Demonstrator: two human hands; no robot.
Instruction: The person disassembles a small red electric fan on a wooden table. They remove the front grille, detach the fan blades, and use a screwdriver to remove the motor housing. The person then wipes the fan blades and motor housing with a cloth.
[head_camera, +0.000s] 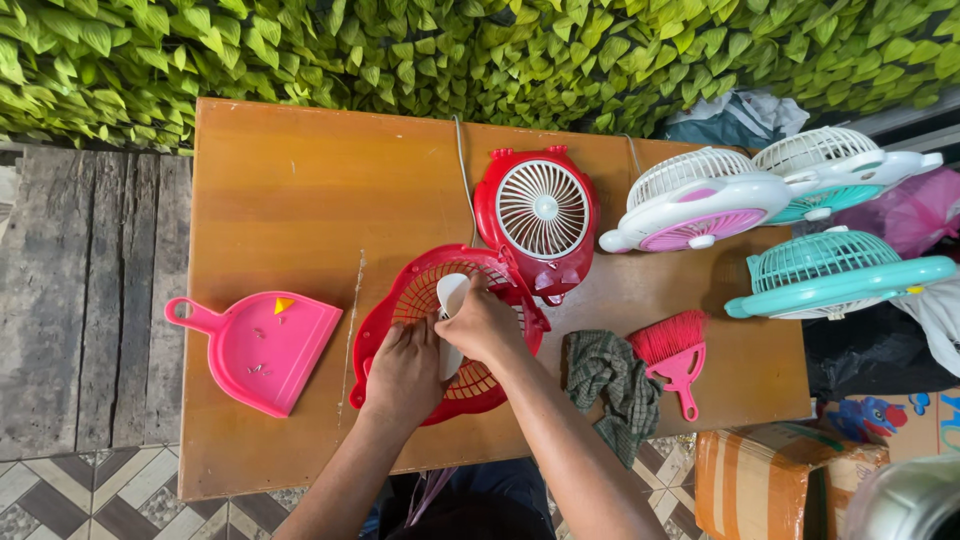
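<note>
1. Red round plastic fan grille (420, 300) lies on the wooden counter (290, 190) beneath both hands.
2. Our left hand (403, 372) presses flat, fingers together; we should keep it steady.
3. Our right hand (484, 325) pinches the white fan blade (450, 292); we should hold it centred.

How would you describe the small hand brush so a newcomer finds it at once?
Start at the wooden table and go to its near right corner. Right of the crumpled green checked cloth lies the brush. It is the only pink thing there with red bristles; the pink dustpan is on the far left.
</note>
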